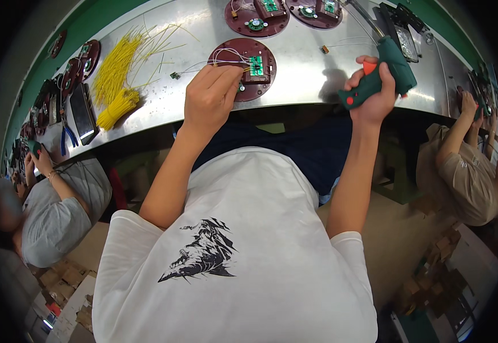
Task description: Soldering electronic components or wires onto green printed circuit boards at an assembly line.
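Note:
A round dark-red plate (265, 84) lies on the metal bench in front of me, bearing a small green circuit board (256, 66) and looped white wires (226, 51). My left hand (210, 94) is closed in a pinch at the plate's left side. Thin yellowish wires run from its fingertips to the board; the fingers partly cover the plate. Off to the right, my right hand (374, 94) grips a dark green soldering gun (394, 68) with an orange trigger. Its metal barrel points up and away, apart from the board.
Bundled yellow wires (117, 106) lie at left, near blue-handled pliers (68, 137) and a black tray (83, 111). More dark-red plates (257, 17) sit at the far side. A small part with white leads (325, 50) rests near the soldering gun. People (69, 200) work on both sides.

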Action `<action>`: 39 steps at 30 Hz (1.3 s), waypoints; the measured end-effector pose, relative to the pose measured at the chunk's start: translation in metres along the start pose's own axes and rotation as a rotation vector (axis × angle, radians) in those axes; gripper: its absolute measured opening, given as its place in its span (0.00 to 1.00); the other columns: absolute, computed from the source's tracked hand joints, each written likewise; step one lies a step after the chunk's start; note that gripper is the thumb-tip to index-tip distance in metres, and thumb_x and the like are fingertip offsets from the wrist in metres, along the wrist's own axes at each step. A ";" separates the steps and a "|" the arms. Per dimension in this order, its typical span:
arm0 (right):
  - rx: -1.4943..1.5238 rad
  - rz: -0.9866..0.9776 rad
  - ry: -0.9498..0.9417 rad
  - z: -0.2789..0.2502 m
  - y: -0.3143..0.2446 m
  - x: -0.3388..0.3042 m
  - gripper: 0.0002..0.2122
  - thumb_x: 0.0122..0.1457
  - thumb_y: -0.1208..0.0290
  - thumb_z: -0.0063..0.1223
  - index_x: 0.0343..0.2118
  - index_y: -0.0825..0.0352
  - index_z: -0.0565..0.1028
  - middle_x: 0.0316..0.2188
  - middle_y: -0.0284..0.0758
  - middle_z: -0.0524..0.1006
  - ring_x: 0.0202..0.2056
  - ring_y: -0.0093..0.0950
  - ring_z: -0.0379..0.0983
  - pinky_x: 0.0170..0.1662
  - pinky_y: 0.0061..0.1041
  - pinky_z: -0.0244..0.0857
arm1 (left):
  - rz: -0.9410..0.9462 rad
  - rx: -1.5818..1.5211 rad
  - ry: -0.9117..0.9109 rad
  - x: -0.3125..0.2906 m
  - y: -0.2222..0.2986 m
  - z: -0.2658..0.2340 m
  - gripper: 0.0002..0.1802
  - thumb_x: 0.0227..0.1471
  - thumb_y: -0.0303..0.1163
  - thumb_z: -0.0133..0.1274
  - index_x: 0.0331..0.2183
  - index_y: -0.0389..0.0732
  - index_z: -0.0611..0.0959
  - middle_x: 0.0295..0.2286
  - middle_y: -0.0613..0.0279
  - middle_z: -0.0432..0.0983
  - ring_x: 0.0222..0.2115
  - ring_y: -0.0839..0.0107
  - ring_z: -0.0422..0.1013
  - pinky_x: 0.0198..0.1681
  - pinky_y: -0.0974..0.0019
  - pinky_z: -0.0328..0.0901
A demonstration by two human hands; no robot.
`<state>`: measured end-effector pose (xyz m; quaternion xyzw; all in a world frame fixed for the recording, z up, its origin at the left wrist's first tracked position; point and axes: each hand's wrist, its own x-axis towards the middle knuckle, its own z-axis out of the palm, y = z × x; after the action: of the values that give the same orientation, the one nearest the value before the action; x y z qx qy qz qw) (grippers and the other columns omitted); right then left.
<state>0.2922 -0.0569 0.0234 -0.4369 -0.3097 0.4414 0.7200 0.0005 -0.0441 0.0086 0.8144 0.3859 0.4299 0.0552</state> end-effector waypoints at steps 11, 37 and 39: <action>0.003 0.069 0.028 0.000 0.010 0.010 0.17 0.66 0.60 0.41 0.36 0.72 0.72 0.30 0.40 0.75 0.19 0.23 0.67 0.22 0.24 0.64 | -0.035 0.090 -0.010 0.010 0.003 -0.007 0.13 0.42 0.23 0.63 0.34 0.37 0.83 0.35 0.60 0.78 0.33 0.60 0.71 0.36 0.61 0.67; 0.138 -0.045 0.324 0.000 0.008 0.015 0.16 0.64 0.60 0.45 0.31 0.72 0.72 0.15 0.36 0.70 0.16 0.25 0.65 0.21 0.26 0.64 | 0.032 0.463 -0.361 0.132 -0.066 -0.024 0.39 0.51 0.57 0.57 0.59 0.49 0.72 0.60 0.50 0.62 0.61 0.45 0.53 0.60 0.42 0.49; 0.147 -0.024 0.298 0.000 0.007 0.014 0.16 0.64 0.60 0.46 0.31 0.72 0.72 0.16 0.36 0.70 0.16 0.25 0.66 0.21 0.26 0.64 | 0.010 0.428 -0.358 0.115 -0.049 -0.033 0.37 0.51 0.56 0.57 0.59 0.48 0.73 0.59 0.51 0.63 0.60 0.46 0.54 0.60 0.43 0.49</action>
<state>0.2954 -0.0420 0.0177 -0.4401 -0.1716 0.3844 0.7932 -0.0144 0.0599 0.0842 0.8724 0.4479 0.1882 -0.0529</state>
